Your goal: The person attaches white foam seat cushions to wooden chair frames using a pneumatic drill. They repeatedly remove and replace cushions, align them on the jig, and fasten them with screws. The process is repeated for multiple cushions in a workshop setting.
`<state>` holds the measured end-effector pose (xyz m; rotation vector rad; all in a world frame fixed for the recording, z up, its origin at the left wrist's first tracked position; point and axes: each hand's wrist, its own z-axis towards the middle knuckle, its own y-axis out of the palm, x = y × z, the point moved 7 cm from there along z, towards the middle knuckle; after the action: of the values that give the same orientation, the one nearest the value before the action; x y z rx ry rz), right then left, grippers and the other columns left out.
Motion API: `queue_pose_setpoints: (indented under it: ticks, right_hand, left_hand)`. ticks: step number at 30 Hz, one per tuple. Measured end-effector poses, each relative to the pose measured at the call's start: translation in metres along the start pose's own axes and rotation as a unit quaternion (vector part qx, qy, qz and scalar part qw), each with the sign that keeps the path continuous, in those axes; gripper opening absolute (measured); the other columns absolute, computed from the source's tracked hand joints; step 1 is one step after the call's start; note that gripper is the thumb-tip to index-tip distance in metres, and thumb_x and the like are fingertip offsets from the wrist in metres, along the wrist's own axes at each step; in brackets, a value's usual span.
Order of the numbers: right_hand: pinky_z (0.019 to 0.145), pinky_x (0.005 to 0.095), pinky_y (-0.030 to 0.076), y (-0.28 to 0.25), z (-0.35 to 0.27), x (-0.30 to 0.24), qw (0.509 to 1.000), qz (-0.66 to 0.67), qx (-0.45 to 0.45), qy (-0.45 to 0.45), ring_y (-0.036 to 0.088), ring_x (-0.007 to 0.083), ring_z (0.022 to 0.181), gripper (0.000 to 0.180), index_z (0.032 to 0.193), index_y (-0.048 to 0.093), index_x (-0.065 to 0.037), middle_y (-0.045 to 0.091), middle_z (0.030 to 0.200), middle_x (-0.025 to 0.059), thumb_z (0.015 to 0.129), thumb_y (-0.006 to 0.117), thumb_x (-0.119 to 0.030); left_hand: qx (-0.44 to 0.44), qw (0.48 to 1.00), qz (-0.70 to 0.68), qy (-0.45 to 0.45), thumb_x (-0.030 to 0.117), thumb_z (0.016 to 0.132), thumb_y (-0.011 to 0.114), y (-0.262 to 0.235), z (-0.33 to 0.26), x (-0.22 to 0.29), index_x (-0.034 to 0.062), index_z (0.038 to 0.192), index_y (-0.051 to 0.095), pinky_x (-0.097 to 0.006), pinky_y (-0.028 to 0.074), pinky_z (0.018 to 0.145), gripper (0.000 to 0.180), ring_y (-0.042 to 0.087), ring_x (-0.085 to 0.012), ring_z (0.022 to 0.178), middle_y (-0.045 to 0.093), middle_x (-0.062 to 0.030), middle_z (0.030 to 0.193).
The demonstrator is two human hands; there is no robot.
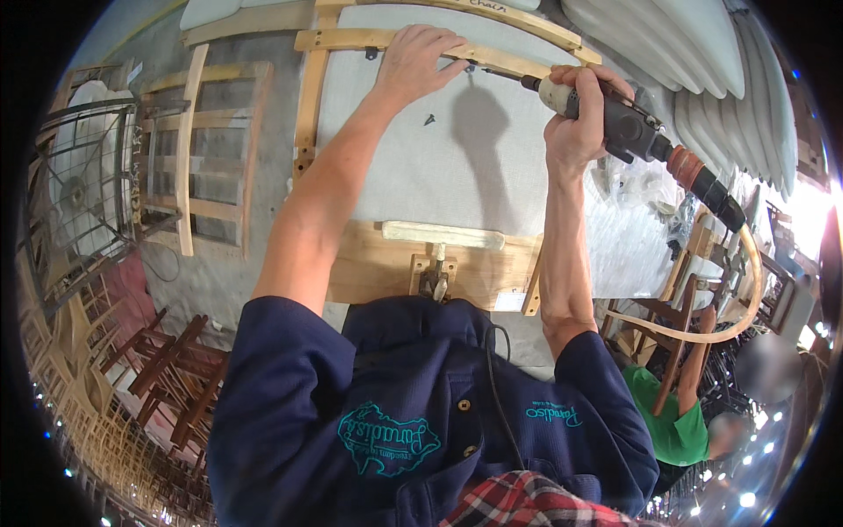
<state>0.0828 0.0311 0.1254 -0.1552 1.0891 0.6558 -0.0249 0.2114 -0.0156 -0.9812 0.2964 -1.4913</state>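
My left hand (pixel 414 68) is closed over a light wooden rail (pixel 338 39), its fingers along the top and its thumb stretched below, beside a small black bracket (pixel 470 66). In my right hand (pixel 580 114) is a power screwdriver (pixel 628 127) with a black body and a pale front. Its long thin bit points left and reaches the bracket by my left thumb; the exact contact is too small to tell. Another black bracket (pixel 371 54) sits on the rail, left of my hand. A small dark piece (pixel 429 119) lies loose on the pale grey work surface (pixel 386 167).
A tan hose (pixel 753 272) curves down from the screwdriver on the right. Nearer me stands a wooden block with a padded bar (pixel 443 234). Pale curved panels (pixel 702 44) are stacked far right. Wooden frames (pixel 189 149) lean at left. A person in green (pixel 672 417) is at lower right.
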Motion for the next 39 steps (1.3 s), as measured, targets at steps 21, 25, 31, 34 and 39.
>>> queue_pose_setpoints:
  ticks: [21,25,31,34,39]
  right_hand:
    - [0.079,0.0369,0.057,0.025,0.010,0.026,0.996,-0.078,-0.037,-0.034,0.072,0.0229,0.075,0.009,0.100,0.061,0.004,0.071,0.078,0.0143,0.092,0.059,0.003]
    - [0.077,0.0323,0.055,0.034,0.015,0.025,0.973,-0.192,-0.086,-0.096,0.069,0.0188,0.074,0.006,0.091,0.068,0.002,0.070,0.079,0.0093,0.088,0.064,0.003]
    - [0.078,0.0298,0.049,0.046,0.028,0.042,0.961,-0.252,-0.111,-0.014,0.066,0.0152,0.084,0.011,0.073,0.076,-0.004,0.069,0.091,0.0054,0.081,0.069,-0.003]
    - [0.081,0.0387,0.055,0.037,0.024,0.080,0.980,-0.150,-0.070,0.111,0.067,0.0232,0.092,0.039,0.125,0.057,-0.003,0.068,0.103,0.0146,0.092,0.074,-0.015]
    - [0.063,0.0258,0.051,0.043,0.030,0.084,0.990,-0.096,-0.028,0.098,0.062,0.0117,0.069,0.024,0.114,0.059,-0.003,0.066,0.082,0.0054,0.092,0.068,-0.003]
  left_hand:
    - [-0.020,0.996,0.081,-0.019,0.042,0.090,0.074,0.009,-0.005,0.002,0.0228,0.119,0.074,-0.039,0.044,0.106,0.035,0.057,-0.0196,0.114,0.070,0.0051,0.116]
    - [-0.071,0.995,-0.058,-0.046,0.037,0.082,0.076,0.016,-0.004,-0.004,0.0073,0.124,0.067,-0.050,0.041,0.106,0.052,0.053,-0.0358,0.125,0.064,-0.0158,0.128]
    - [0.044,0.997,-0.043,0.054,0.025,0.076,0.080,-0.004,0.004,0.004,0.0107,0.110,0.072,-0.047,0.047,0.093,0.038,0.061,-0.0318,0.103,0.068,-0.0090,0.107]
    - [0.041,0.997,-0.060,0.041,0.024,0.074,0.081,-0.001,0.004,0.001,0.0113,0.110,0.070,-0.047,0.047,0.092,0.039,0.062,-0.0320,0.101,0.067,-0.0088,0.104]
    - [0.061,0.994,-0.073,0.049,0.023,0.072,0.082,-0.006,0.006,0.003,0.0123,0.108,0.068,-0.047,0.047,0.088,0.040,0.062,-0.0307,0.100,0.066,-0.0080,0.101]
